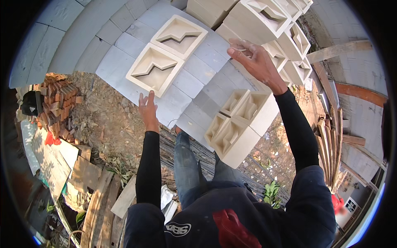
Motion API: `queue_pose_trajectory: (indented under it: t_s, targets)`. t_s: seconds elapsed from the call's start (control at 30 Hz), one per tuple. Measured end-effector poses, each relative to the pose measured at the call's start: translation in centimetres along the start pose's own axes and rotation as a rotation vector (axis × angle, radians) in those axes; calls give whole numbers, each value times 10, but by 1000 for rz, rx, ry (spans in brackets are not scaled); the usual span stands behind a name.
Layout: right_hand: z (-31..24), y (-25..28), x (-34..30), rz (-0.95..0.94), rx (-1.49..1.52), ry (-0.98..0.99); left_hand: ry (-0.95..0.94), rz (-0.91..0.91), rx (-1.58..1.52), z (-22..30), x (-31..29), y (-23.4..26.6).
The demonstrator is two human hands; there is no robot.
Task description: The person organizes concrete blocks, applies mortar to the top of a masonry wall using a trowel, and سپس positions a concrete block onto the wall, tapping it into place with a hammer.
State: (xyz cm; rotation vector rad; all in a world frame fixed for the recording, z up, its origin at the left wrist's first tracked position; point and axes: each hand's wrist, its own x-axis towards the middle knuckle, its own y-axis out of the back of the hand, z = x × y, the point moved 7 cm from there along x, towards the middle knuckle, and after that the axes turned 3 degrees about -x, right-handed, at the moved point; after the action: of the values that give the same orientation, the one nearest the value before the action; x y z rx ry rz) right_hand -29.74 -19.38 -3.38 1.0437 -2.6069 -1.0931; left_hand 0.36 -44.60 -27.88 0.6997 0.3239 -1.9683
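Note:
Two cream ventilation blocks with zigzag openings lie flat, edge to edge, on a platform of pale grey blocks (198, 68). The nearer ventilation block (158, 79) has its lower corner just by the fingertips of my left hand (148, 112); whether they touch it I cannot tell. That hand's fingers are spread and hold nothing. My right hand (261, 66) is raised beside the stacked ventilation blocks (264, 18) at the upper right, fingers apart and nothing in them. The farther ventilation block (179, 36) lies above the nearer one.
A group of ventilation blocks (246, 138) stands by the platform's near right, close to my legs. Thin metal rods (165, 153) lie at my feet. Broken red bricks (58, 101) are heaped at left, with wooden boards (97, 198) below. Planks (331, 140) lean at right.

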Motion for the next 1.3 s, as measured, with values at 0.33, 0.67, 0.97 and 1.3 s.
queue_pose_trajectory:
  t_s: [0.33, 0.67, 0.97, 1.3]
  targets:
    - [268, 23, -341, 451, 625, -723, -242, -675, 626, -69, -296, -134]
    - [286, -81, -326, 289, 1056, -728, -646, -469, 1256, -111, -365, -178]
    - [291, -88, -283, 209, 913, -572, -766, -320, 1370, -111, -353, -172]
    - [342, -94, -298, 245, 1022, -739, -669, -393, 1337, -109, -357, -183]
